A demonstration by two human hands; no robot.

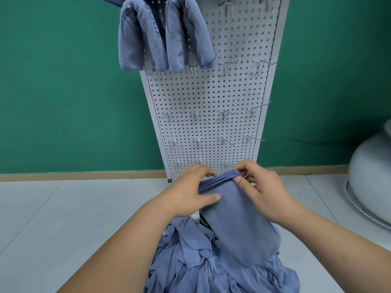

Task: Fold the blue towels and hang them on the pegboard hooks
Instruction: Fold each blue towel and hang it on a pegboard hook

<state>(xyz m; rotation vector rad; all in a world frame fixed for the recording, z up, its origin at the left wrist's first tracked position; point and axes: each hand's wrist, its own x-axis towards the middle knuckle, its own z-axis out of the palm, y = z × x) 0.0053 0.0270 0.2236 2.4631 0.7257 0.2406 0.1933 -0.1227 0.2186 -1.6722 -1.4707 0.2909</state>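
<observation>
A folded blue towel [237, 220] hangs between my hands just in front of the foot of the white pegboard [211, 98]. My left hand [190, 191] grips its left top corner, thumb on the front face. My right hand [260, 187] pinches the right top corner, where the stacked folded edges show. Below lies a crumpled heap of blue towels [201, 263] on the floor. Two folded blue towels [143, 37] [186, 34] hang from hooks at the top left of the board. Several empty metal hooks [227, 64] stick out lower down.
A green wall [63, 92] stands behind the pegboard, with a wooden skirting at its base. A pale round basin [372, 178] sits on the light tiled floor [74, 218] at the right edge.
</observation>
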